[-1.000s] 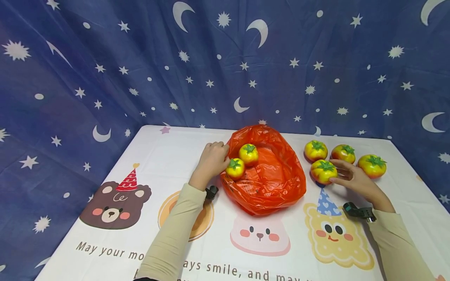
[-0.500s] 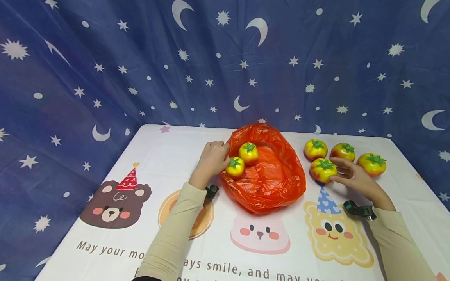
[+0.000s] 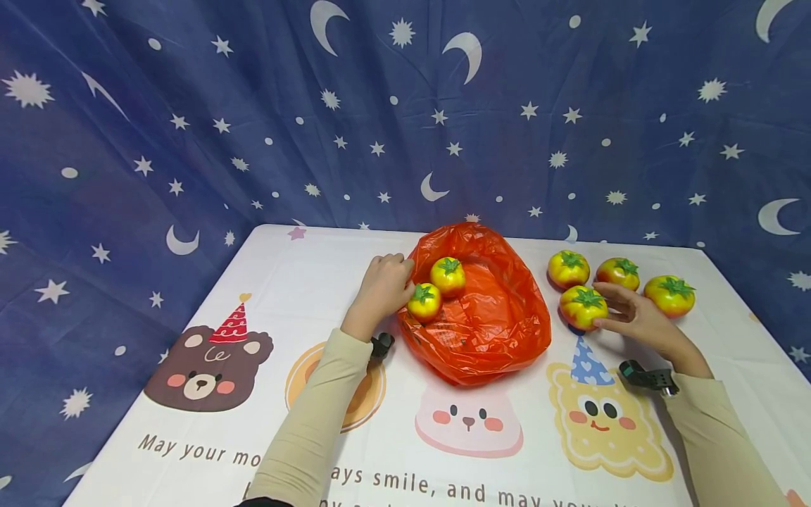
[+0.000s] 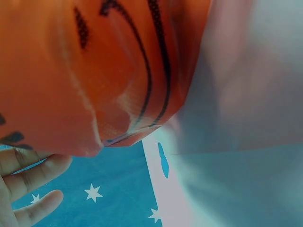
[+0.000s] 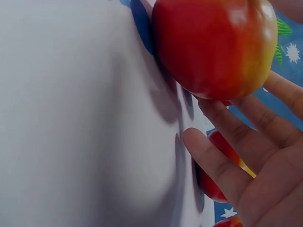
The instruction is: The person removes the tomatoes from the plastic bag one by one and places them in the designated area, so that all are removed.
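A red plastic bag [image 3: 500,310] lies wide open on the table, with two tomatoes [image 3: 448,277] inside near its left rim. My left hand [image 3: 382,290] grips that left rim; in the left wrist view several of its fingers [image 4: 38,175] extend below the bag's edge. To the right of the bag, my right hand [image 3: 643,324] holds a yellow-red tomato [image 3: 581,308] between thumb and fingers. Seen from the right wrist, this tomato [image 5: 213,47] stands close over the tablecloth, fingertips against its side.
Three more tomatoes surround the right hand: one behind the held one [image 3: 568,270], one at the back [image 3: 618,274] and one farther right [image 3: 669,296]. The white tablecloth [image 3: 304,282] has printed cartoon figures. A blue star-patterned curtain [image 3: 355,91] hangs behind the table.
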Tool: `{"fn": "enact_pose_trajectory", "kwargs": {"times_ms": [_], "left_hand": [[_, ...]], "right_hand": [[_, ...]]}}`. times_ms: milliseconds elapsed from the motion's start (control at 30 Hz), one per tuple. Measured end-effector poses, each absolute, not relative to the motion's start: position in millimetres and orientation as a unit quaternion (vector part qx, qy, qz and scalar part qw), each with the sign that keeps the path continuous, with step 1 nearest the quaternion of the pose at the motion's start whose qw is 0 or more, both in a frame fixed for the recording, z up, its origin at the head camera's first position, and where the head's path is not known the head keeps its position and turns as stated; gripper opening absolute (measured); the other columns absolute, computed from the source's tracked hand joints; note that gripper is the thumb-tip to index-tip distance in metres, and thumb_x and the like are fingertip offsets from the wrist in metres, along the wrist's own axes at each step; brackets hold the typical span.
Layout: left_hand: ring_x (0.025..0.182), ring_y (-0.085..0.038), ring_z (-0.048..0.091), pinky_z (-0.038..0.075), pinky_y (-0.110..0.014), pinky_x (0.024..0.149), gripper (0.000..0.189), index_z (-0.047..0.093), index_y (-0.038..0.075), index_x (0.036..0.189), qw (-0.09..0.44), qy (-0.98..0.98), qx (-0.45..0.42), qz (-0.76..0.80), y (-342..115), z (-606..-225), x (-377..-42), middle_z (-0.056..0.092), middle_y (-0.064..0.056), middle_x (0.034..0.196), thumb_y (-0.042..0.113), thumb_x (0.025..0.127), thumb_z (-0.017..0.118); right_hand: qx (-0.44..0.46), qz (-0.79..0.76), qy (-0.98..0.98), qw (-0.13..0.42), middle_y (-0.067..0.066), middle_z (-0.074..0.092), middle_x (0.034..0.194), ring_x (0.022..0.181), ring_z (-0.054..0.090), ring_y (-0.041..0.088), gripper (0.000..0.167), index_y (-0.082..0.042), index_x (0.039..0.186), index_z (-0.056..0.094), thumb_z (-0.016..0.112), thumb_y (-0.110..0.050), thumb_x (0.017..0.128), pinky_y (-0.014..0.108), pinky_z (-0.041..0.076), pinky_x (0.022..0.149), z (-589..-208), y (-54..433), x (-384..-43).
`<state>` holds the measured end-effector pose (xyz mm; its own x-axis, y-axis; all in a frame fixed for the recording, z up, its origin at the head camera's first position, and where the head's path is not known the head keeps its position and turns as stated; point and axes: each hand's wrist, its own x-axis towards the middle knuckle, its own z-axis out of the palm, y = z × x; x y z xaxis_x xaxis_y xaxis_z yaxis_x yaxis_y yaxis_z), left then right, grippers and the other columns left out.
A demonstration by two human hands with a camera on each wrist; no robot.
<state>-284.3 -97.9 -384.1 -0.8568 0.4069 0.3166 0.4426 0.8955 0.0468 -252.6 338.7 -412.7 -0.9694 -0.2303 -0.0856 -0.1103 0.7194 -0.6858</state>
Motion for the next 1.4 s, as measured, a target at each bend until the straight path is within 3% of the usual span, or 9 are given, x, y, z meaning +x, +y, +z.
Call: {"fn": "enact_pose_trajectory", "kwargs": {"times_ms": [167, 333, 433, 600, 733, 900, 1133, 1267, 1400], "left_hand": [[0.077, -0.026, 0.06, 0.047, -0.042, 0.078, 0.01, 0.062, 0.007, 0.085, 0.151, -0.962, -0.22, -0.059, -98, -384, -285, 0.058, -0.007, 0.076, 0.015, 0.081, 0.06], [0.078, -0.026, 0.06, 0.047, -0.042, 0.079, 0.01, 0.062, 0.007, 0.086, 0.145, -0.963, -0.218, -0.059, -98, -383, -284, 0.059, -0.007, 0.076, 0.015, 0.082, 0.06], [0.079, -0.026, 0.061, 0.047, -0.043, 0.081, 0.01, 0.062, 0.007, 0.087, 0.143, -0.964, -0.216, -0.061, -99, -383, -285, 0.059, -0.007, 0.076, 0.015, 0.082, 0.059], [0.078, -0.026, 0.06, 0.047, -0.043, 0.081, 0.01, 0.062, 0.007, 0.086, 0.142, -0.964, -0.216, -0.061, -99, -384, -285, 0.058, -0.007, 0.076, 0.016, 0.082, 0.06], [0.078, -0.026, 0.06, 0.047, -0.043, 0.08, 0.009, 0.061, 0.007, 0.084, 0.143, -0.964, -0.217, -0.06, -99, -384, -285, 0.058, -0.007, 0.076, 0.016, 0.082, 0.06], [0.076, -0.026, 0.059, 0.047, -0.043, 0.079, 0.008, 0.06, 0.008, 0.082, 0.143, -0.964, -0.217, -0.063, -99, -383, -285, 0.057, -0.006, 0.074, 0.015, 0.081, 0.06], [0.076, -0.026, 0.059, 0.047, -0.042, 0.079, 0.008, 0.059, 0.008, 0.081, 0.142, -0.964, -0.214, -0.06, -100, -385, -284, 0.056, -0.006, 0.074, 0.016, 0.081, 0.061], [0.076, -0.026, 0.059, 0.046, -0.042, 0.079, 0.008, 0.06, 0.008, 0.082, 0.141, -0.965, -0.213, -0.062, -100, -385, -285, 0.057, -0.006, 0.075, 0.016, 0.081, 0.061], [0.076, -0.026, 0.059, 0.046, -0.042, 0.079, 0.008, 0.06, 0.008, 0.082, 0.142, -0.964, -0.214, -0.065, -99, -385, -286, 0.057, -0.006, 0.075, 0.016, 0.081, 0.06]], "right_hand": [[-0.101, -0.356, 0.926, 0.077, 0.025, 0.033, 0.145, 0.126, 0.038, 0.044, 0.078, -0.002, 0.145, 0.026, 0.068, -0.027, 0.084, 0.032, 0.047, 0.095, -409, 340, -253], [-0.109, -0.36, 0.924, 0.068, 0.025, 0.034, 0.144, 0.123, 0.039, 0.043, 0.077, -0.003, 0.145, 0.027, 0.069, -0.023, 0.083, 0.012, 0.046, 0.086, -409, 343, -253], [-0.113, -0.356, 0.925, 0.063, 0.024, 0.035, 0.144, 0.123, 0.04, 0.043, 0.077, -0.003, 0.145, 0.027, 0.069, -0.021, 0.083, 0.02, 0.048, 0.089, -409, 344, -253], [-0.117, -0.353, 0.926, 0.065, 0.025, 0.034, 0.144, 0.123, 0.038, 0.042, 0.078, -0.004, 0.145, 0.026, 0.069, -0.023, 0.083, 0.051, 0.039, 0.096, -405, 346, -250], [-0.113, -0.354, 0.926, 0.07, 0.026, 0.034, 0.145, 0.123, 0.037, 0.042, 0.08, -0.006, 0.146, 0.025, 0.07, -0.026, 0.083, 0.058, 0.036, 0.097, -401, 348, -248], [-0.112, -0.343, 0.93, 0.071, 0.026, 0.034, 0.144, 0.122, 0.038, 0.042, 0.083, -0.005, 0.146, 0.024, 0.072, -0.024, 0.08, 0.051, 0.042, 0.097, -396, 351, -249], [-0.129, -0.341, 0.93, 0.057, 0.026, 0.033, 0.143, 0.118, 0.042, 0.04, 0.084, -0.004, 0.146, 0.023, 0.073, -0.017, 0.08, 0.02, 0.049, 0.089, -387, 355, -249], [-0.144, -0.344, 0.927, 0.043, 0.025, 0.034, 0.14, 0.112, 0.05, 0.01, 0.083, -0.006, 0.146, 0.024, 0.073, -0.015, 0.079, 0.011, 0.046, 0.086, -382, 356, -249], [-0.168, -0.355, 0.919, 0.029, 0.023, 0.033, 0.139, 0.102, 0.042, -0.016, 0.083, -0.006, 0.146, 0.025, 0.073, -0.011, 0.078, 0.002, 0.039, 0.079, -376, 355, -250]]}}
